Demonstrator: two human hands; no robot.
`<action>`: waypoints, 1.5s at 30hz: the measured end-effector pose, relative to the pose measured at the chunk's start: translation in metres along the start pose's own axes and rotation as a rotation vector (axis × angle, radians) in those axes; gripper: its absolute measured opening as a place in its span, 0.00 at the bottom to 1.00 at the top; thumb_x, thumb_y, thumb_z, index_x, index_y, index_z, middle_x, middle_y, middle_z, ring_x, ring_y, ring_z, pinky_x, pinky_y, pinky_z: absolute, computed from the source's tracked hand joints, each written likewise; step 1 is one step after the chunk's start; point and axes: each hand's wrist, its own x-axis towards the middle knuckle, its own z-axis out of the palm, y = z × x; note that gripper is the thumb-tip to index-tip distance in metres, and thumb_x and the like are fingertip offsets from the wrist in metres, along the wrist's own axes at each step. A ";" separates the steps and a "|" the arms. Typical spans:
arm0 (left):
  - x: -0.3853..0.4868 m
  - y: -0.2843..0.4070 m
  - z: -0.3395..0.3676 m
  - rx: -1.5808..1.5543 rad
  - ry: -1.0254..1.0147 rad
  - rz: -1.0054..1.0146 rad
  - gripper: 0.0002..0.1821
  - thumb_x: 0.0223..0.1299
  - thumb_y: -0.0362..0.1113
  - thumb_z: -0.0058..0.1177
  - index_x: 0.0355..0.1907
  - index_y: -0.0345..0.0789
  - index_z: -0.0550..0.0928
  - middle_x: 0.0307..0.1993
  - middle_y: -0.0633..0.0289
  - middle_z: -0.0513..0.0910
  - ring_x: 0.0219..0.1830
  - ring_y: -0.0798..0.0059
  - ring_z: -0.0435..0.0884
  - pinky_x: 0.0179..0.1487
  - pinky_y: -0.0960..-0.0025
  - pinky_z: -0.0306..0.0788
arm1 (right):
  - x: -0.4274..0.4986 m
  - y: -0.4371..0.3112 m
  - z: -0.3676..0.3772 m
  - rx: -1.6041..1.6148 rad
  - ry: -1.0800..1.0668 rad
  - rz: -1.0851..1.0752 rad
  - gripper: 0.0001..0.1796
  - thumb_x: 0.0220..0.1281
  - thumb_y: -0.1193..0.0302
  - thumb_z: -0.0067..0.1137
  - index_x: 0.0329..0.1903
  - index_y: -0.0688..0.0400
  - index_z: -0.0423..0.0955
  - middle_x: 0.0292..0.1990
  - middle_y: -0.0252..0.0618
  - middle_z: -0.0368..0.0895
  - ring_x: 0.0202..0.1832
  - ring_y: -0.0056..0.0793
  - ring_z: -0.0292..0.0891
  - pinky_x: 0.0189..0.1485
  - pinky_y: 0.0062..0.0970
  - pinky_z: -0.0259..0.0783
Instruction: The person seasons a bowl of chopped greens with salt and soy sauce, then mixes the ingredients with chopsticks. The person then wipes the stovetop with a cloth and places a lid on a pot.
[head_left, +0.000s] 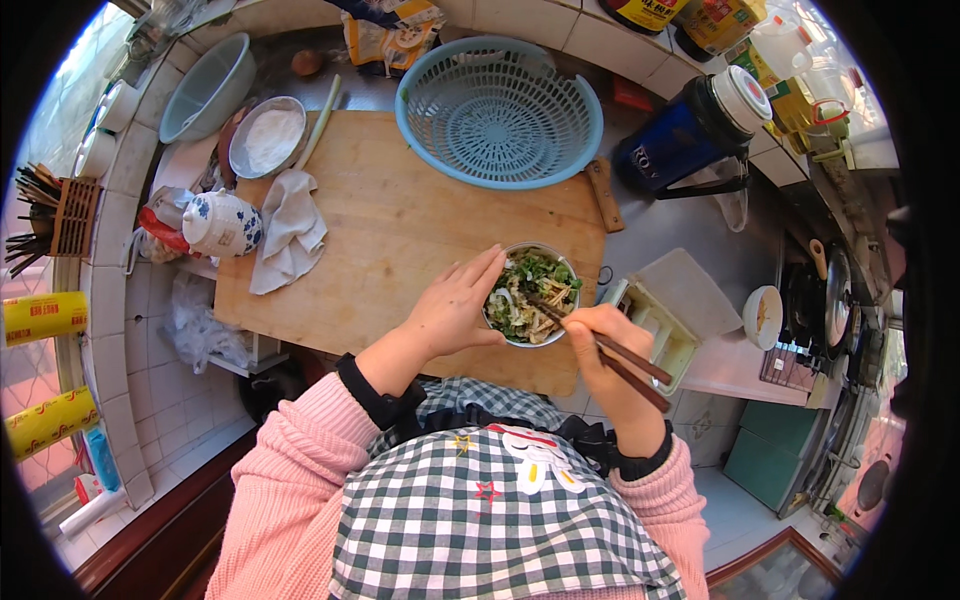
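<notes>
A bowl (534, 343) filled with chopped greens and pale shredded food (538, 279) rests near the right front of a wooden cutting board (375, 225). My left hand (456, 304) lies against the bowl's left side, fingers extended and thumb at the near rim. Dark wooden chopsticks (634, 367) are held in my right hand (611, 360), at the bowl's lower right. Their tips are down in the food, partly hidden by it.
Behind the bowl stands a blue plastic colander (499, 176). A cloth (289, 240), a lidded jar (225, 223) and a bowl of white powder (271, 139) are at left. On the right are a blue thermos (667, 139), a divided seasoning box (671, 341) and a small bowl (761, 316).
</notes>
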 end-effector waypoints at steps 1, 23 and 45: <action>0.000 0.000 0.000 -0.003 -0.006 -0.005 0.62 0.38 0.50 0.73 0.74 0.33 0.52 0.73 0.49 0.57 0.69 0.48 0.63 0.70 0.56 0.61 | 0.000 0.002 0.003 -0.030 -0.059 0.011 0.03 0.60 0.76 0.64 0.36 0.61 0.79 0.28 0.41 0.81 0.27 0.33 0.80 0.30 0.24 0.73; 0.001 0.002 -0.004 -0.012 -0.030 -0.013 0.62 0.38 0.49 0.73 0.74 0.33 0.52 0.73 0.50 0.57 0.70 0.48 0.63 0.70 0.56 0.61 | 0.012 0.075 -0.004 0.242 0.128 0.587 0.15 0.75 0.63 0.47 0.40 0.61 0.77 0.30 0.33 0.79 0.28 0.19 0.77 0.32 0.19 0.74; 0.001 0.002 -0.004 -0.005 -0.035 -0.020 0.62 0.39 0.50 0.73 0.74 0.33 0.52 0.73 0.50 0.59 0.71 0.53 0.62 0.72 0.56 0.59 | 0.000 0.028 -0.029 0.308 0.194 0.426 0.15 0.76 0.64 0.47 0.35 0.62 0.74 0.27 0.34 0.77 0.28 0.20 0.76 0.34 0.19 0.75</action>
